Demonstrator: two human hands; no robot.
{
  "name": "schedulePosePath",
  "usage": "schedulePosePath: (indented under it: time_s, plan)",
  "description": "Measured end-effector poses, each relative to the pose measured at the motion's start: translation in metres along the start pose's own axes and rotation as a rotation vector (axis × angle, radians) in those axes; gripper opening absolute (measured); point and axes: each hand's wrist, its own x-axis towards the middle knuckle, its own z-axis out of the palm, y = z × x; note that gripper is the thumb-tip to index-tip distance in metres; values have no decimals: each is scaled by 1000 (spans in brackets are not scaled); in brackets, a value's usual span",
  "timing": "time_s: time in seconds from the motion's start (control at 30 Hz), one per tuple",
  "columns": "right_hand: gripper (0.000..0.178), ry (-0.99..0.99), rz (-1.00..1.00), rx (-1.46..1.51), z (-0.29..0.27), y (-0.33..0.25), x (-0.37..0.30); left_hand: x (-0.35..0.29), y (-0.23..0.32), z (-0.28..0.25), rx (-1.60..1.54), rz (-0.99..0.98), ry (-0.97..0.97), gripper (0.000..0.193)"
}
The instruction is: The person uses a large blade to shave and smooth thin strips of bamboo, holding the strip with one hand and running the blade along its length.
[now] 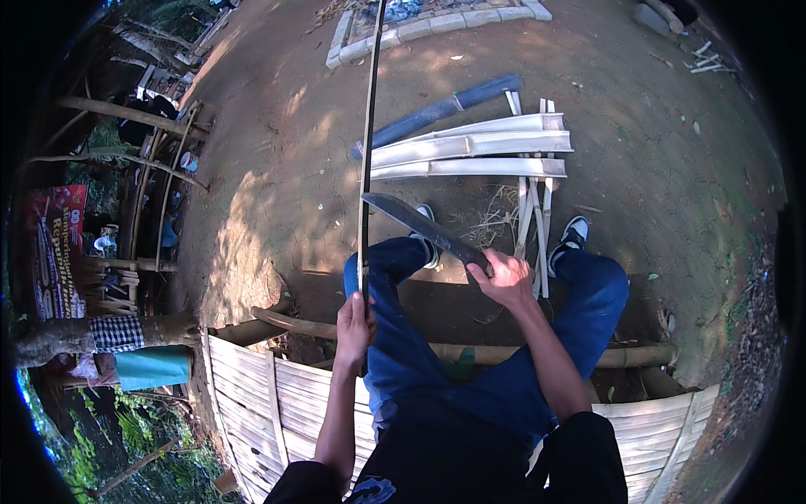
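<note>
My left hand [356, 329] is wrapped round the lower end of a long, narrow bamboo strip [368, 134], which stretches away from me past the top of the view. In my right hand [506, 280] is the handle of a machete [428, 228] with a broad dark blade. Its tip reaches the strip a little way beyond my left hand; whether it touches or only overlaps it in view, I cannot tell. On the ground ahead lie several split bamboo halves [470, 146], pale inner side up, with a dark bamboo pole [445, 111] behind them.
Thin bamboo strips [537, 214] lie under the halves and point toward my feet. I sit on a slatted bamboo bench [243, 370] with a round front pole [621, 357]. A stone-edged bed [428, 28] lies far ahead. Bamboo railings [138, 118] and a red banner [57, 244] stand left.
</note>
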Motion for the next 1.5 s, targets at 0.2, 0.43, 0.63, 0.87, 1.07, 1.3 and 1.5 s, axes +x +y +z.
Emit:
schedulePosePath:
  time_s: [0.2, 0.43, 0.63, 0.87, 1.07, 1.3, 1.5]
  plan:
    - [50, 62, -97, -26, -5, -9, -2, -4, 4, -4, -48, 2, 36, 36]
    - [50, 96, -123, -27, -11, -7, -4, -1, -7, -8, 82, 61, 74, 36]
    - [48, -33, -134, 53, -9, 1, -10, 4, -4, -13, 597, 254, 171, 35]
    - [46, 136, -148, -44, -19, -3, -12, -16, 41, -7, 908, 269, 159, 29]
    - [49, 79, -59, -45, -20, -9, -15, -19, 18, 2, 995, 267, 68, 26]
    - [56, -21, 195, -139, -19, -25, 4, -32, 2, 35, 942, 176, -49, 28]
    - [59, 37, 245, -280, -21, 24, 28, -48, -8, 53, 906, 172, -160, 25]
